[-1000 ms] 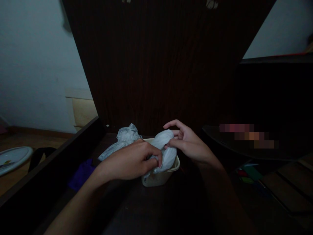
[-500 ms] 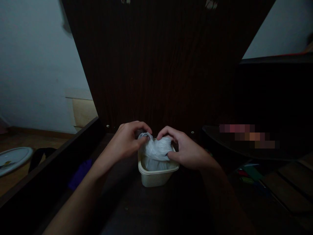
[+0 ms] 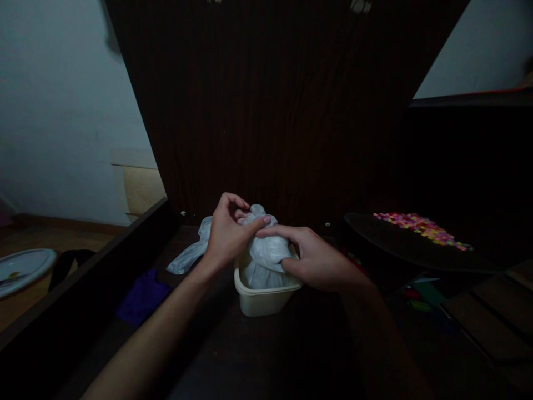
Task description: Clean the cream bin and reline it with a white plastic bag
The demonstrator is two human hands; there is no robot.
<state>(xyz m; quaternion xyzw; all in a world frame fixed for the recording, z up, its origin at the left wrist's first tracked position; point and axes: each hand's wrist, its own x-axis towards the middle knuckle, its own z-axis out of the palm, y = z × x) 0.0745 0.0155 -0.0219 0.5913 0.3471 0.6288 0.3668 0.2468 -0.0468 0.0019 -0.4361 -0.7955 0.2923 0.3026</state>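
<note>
A thin whitish plastic bag point(image 3: 268, 253) is bunched up inside a small cream basket point(image 3: 266, 303) on the dark wooden surface. My left hand point(image 3: 231, 228) grips the bag's upper part, thumb laid across it and fingers curled behind. On the other side, my right hand point(image 3: 306, 253) pinches a fold of the bag between thumb and fingers, just over the basket's right rim. Another whitish piece of plastic point(image 3: 187, 258) lies to the left of my left hand; whether it joins the bag is hidden by the hand.
Behind the basket rises a tall dark wooden panel point(image 3: 266, 111). A dark ledge point(image 3: 83, 294) runs along the left, with a purple cloth point(image 3: 141, 297) beside it. To the right, colourful beads or small pieces point(image 3: 420, 228) lie on a dark curved surface. A white round lid-like object point(image 3: 25, 269) is on the floor.
My left hand has moved right and slightly up, thumb now over the bag's middle. The bag is bunched higher, and a whitish piece of plastic now shows to the left.
</note>
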